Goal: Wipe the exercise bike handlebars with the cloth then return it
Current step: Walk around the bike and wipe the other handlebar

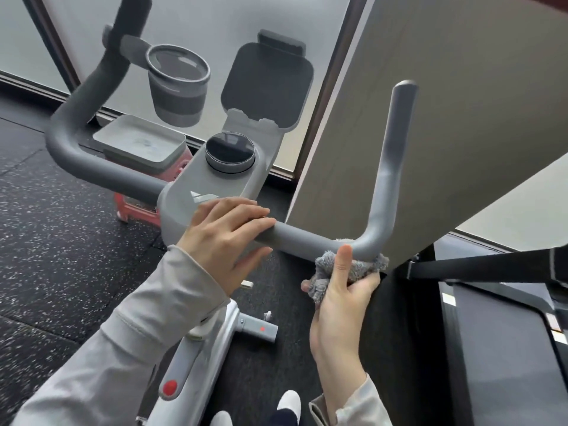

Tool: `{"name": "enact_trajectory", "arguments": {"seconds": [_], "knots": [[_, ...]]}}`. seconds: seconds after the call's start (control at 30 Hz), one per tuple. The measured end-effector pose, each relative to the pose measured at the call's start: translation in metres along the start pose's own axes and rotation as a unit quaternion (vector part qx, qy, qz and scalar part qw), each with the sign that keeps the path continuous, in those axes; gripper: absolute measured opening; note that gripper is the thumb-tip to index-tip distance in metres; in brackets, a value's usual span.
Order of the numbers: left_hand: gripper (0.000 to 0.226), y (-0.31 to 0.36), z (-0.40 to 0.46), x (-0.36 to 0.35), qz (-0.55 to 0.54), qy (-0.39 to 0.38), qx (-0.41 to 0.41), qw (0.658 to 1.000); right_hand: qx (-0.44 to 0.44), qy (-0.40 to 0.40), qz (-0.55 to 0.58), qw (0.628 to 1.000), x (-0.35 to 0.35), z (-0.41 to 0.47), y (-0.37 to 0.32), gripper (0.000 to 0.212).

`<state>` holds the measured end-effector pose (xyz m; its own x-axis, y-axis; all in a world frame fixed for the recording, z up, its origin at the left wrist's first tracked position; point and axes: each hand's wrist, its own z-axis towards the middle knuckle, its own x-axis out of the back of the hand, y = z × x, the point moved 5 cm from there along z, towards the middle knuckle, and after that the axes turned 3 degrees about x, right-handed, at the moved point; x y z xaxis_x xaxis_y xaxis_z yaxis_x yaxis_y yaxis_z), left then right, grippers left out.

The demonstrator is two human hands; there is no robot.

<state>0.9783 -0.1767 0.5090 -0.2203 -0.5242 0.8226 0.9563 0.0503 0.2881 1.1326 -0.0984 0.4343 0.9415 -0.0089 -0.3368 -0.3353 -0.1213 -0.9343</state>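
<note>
The exercise bike's grey handlebar [388, 167] runs across the middle of the head view, with both ends curving upward. A fluffy grey cloth [359, 265] is pressed under the bend of the right-hand bar. My right hand [341, 299] is shut on the cloth, thumb pointing up against the bar. My left hand [224, 238] rests on the bar just right of the centre console [215, 186], fingers laid over the top and thumb underneath.
A cup holder [176, 87] and a tablet holder [266, 84] stand above the console's round dial [230, 150]. A grey tray [140, 142] on a red stand sits behind. A beige panel [445, 118] is close to the right bar. A treadmill [504, 333] stands at right.
</note>
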Motion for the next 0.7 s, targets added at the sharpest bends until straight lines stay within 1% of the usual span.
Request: {"name": "enact_trajectory", "arguments": {"seconds": [0.13, 0.17, 0.27, 0.3, 0.4, 0.5, 0.7], "knots": [[0.034, -0.007, -0.004, 0.003, 0.002, 0.003, 0.006, 1.000, -0.010, 0.016, 0.016, 1.000, -0.009, -0.008, 0.010, 0.074], [0.034, -0.008, -0.005, 0.004, 0.002, 0.005, 0.006, 1.000, -0.018, 0.020, 0.019, 0.999, -0.013, -0.012, 0.014, 0.077], [0.032, -0.010, -0.010, 0.007, 0.003, 0.014, 0.003, 1.000, -0.047, 0.013, 0.022, 0.999, -0.035, -0.023, 0.025, 0.100], [0.031, -0.011, -0.012, 0.010, 0.004, 0.019, 0.004, 1.000, -0.050, 0.005, 0.019, 0.999, -0.045, -0.027, 0.029, 0.103], [0.031, -0.019, -0.020, 0.023, 0.013, 0.036, 0.016, 0.999, -0.052, -0.016, -0.002, 0.999, -0.073, -0.036, 0.040, 0.101], [0.029, -0.031, -0.029, 0.035, 0.023, 0.045, 0.031, 0.998, -0.087, -0.046, 0.026, 0.995, -0.095, -0.045, 0.050, 0.103], [0.027, -0.043, -0.039, 0.044, 0.040, 0.059, 0.036, 0.997, -0.108, -0.054, 0.062, 0.991, -0.107, -0.046, 0.054, 0.086]]}}
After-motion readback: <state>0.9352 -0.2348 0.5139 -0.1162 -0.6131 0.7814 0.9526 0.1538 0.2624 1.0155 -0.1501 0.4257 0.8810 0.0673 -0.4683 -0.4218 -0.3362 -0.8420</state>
